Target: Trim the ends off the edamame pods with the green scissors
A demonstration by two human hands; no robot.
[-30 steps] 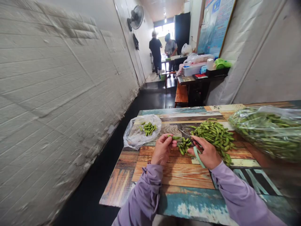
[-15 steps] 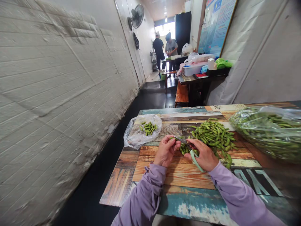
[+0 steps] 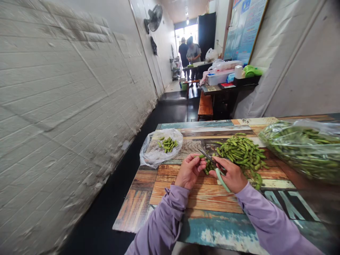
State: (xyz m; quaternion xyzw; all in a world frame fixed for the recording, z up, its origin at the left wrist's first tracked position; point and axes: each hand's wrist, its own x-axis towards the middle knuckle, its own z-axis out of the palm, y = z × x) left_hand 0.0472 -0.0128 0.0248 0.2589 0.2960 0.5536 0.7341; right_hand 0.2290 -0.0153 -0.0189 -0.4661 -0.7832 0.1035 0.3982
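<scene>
Between the fingertips of my left hand [image 3: 190, 171] is a green edamame pod [image 3: 202, 156], its far end sticking out to the right. My right hand [image 3: 230, 174] grips a pair of scissors [image 3: 222, 180] with pale green handles. The dark blades point up and left, slightly parted, close by the pod. Just beyond my right hand lies a heap of edamame pods [image 3: 241, 150] on the wooden table. Past my left hand, a clear plastic bag [image 3: 148, 156] lies spread with a small pile of pods [image 3: 170, 144] on it.
A big clear bag of edamame [image 3: 305, 152] sits at the table's right. The patchwork table [image 3: 212, 202] ends at the left near a white brick-pattern wall [image 3: 66, 106]. Farther back stand a bench [image 3: 205, 105], a loaded table and two people [image 3: 193, 53].
The scissor blades have parted slightly and tilted, and the pod shows more clearly in my left fingers. In the background, one person has shifted right, partly behind the other.
</scene>
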